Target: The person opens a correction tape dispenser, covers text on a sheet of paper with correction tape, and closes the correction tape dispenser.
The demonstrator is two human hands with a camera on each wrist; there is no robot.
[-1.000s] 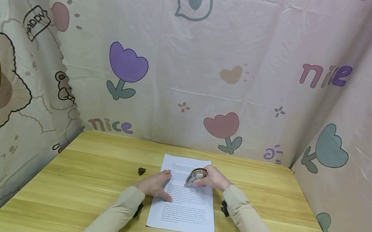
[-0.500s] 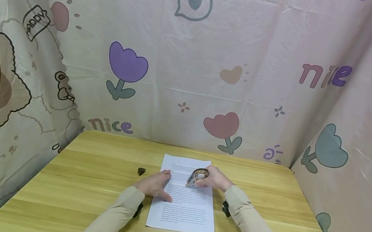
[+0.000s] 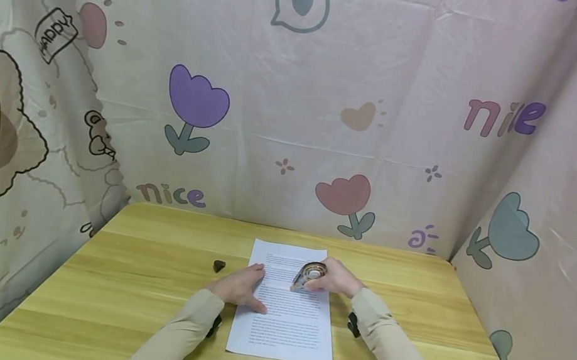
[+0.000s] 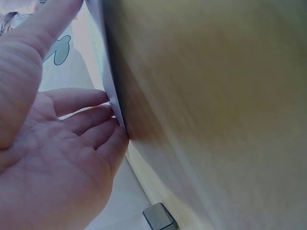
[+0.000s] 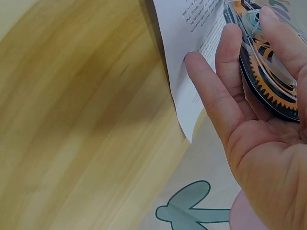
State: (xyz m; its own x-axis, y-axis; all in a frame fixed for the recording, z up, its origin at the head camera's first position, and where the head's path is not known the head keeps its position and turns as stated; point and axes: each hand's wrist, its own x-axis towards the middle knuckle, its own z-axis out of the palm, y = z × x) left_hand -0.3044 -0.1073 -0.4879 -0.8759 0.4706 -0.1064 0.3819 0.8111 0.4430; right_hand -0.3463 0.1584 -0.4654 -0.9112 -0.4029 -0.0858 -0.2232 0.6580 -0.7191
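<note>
Right hand grips correction tape dispenser over printed sheet near far edge of table; left hand, thumb spread wide, touches sheet's left side.

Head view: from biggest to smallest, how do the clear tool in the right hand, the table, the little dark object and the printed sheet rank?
Table
Printed sheet
Clear tool
Dark object
No two look alike in size.

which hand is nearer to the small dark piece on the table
Left. The left hand touches the printed sheet at its left edge, just right of the small dark piece; the right hand, holding the correction tape, is farther, over the sheet's right side.
</note>
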